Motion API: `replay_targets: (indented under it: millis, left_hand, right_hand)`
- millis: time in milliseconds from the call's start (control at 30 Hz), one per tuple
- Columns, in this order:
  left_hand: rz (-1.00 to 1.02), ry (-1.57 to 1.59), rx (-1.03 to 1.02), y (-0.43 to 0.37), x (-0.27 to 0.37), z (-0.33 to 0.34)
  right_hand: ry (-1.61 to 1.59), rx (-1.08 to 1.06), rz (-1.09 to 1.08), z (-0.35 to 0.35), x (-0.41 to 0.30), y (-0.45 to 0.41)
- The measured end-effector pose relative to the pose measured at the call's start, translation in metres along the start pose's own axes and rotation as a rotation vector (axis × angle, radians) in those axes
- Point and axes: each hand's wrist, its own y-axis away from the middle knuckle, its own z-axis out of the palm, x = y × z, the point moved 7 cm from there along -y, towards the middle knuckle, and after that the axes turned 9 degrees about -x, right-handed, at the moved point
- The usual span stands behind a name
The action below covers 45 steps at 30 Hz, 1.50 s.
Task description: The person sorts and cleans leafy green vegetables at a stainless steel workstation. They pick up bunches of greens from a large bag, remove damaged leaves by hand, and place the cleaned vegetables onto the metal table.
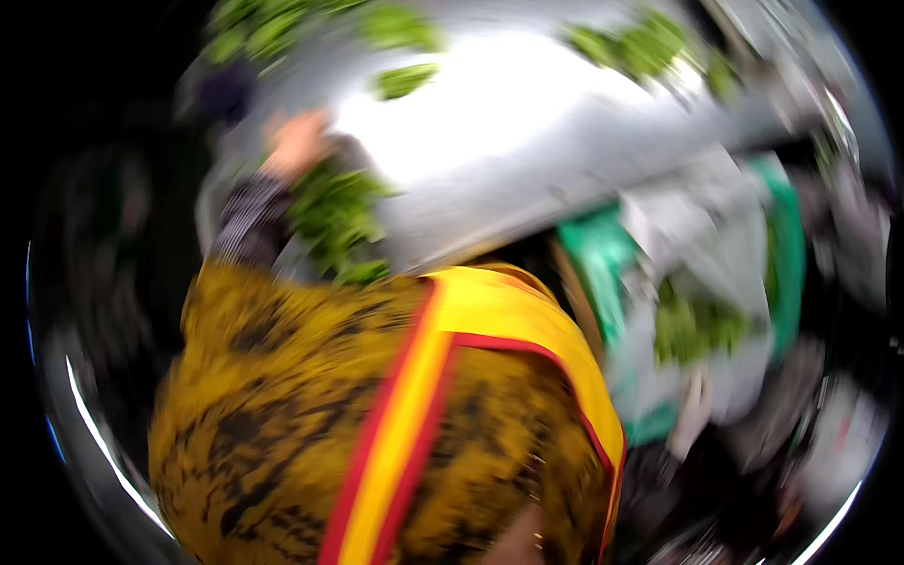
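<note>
The picture is strongly blurred. My left hand [296, 145], in a dark checked cuff, is over the left part of a shiny metal table [452, 169], just above a bunch of leafy greens [335, 212]. Its grip is too blurred to tell. At the right, what looks like my right hand [693, 409] is at the lower edge of a pale plastic liner [727, 233] in a green container [600, 247]. Leafy greens [696, 325] lie inside the liner. Whether these fingers grip the plastic cannot be told.
More green leaves lie on the table's far side, at the upper left [268, 28], the middle [402, 79] and the right [646, 46]. A dark purple blurred thing [226, 92] is by the left edge. A yellow apron with red trim [508, 304] covers my front.
</note>
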Motion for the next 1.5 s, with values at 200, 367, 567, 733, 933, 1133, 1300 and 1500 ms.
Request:
replay_targets:
  millis: [200,367,567,733,933,1133,1300,1500]
  left_hand:
    - [0.132,0.311,0.483,0.06,-0.026,-0.059]
    - [0.227,1.245,0.526,0.115,-0.013,-0.097]
    - [1.101,0.823,0.892,0.227,0.033,-0.234]
    - [1.214,0.747,0.813,0.232,0.105,-0.264]
    - [1.16,0.739,0.5,0.156,0.233,-0.179]
    - [1.422,0.424,0.231,0.131,0.453,-0.112]
    - [1.37,0.064,0.244,0.092,0.565,-0.055]
    - [1.201,-0.203,0.189,0.04,0.604,-0.026]
  right_hand:
    - [0.139,0.064,-0.044,-0.029,0.013,-0.048]
    - [0.878,-0.008,-0.217,-0.024,-0.001,-0.109]
    - [1.378,-0.025,-0.065,-0.033,0.1,-0.157]
    - [1.631,-0.21,-0.104,-0.011,0.132,-0.13]
    - [1.631,-0.115,-0.031,0.016,0.043,-0.116]
    - [1.288,-0.028,-0.026,-0.007,0.062,-0.108]
    - [0.957,0.178,-0.232,-0.019,0.023,-0.097]
    - [0.381,0.441,-0.275,-0.091,0.031,-0.134]
